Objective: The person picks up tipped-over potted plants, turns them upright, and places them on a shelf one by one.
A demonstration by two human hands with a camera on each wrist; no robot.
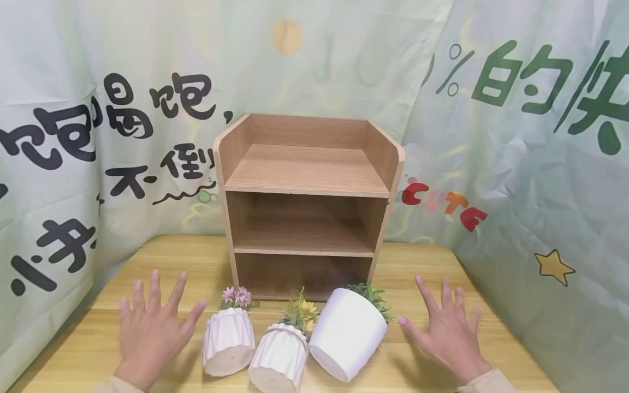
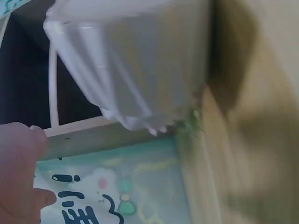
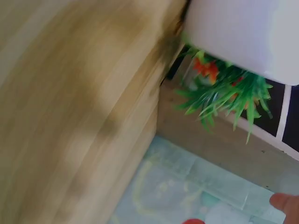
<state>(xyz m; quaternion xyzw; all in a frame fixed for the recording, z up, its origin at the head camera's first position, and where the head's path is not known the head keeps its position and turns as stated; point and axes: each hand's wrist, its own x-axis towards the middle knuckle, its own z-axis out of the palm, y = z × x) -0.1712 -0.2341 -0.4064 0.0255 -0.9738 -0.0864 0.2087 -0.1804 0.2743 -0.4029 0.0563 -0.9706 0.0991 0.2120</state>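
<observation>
Three white potted artificial plants lie on their sides near the front of the table, bases toward me. The leftmost, a fluted pot, has pink flowers. Beside it is a second fluted pot with yellow flowers. The smooth, larger pot has green leaves with orange-red blooms. My left hand, fingers spread, is left of the pink-flowered pot and holds nothing. To the right of the smooth pot, my right hand is likewise spread and holds nothing.
A wooden shelf unit with a top tray and two lower compartments stands behind the pots on the wooden table. Printed fabric curtains hang around the back and sides.
</observation>
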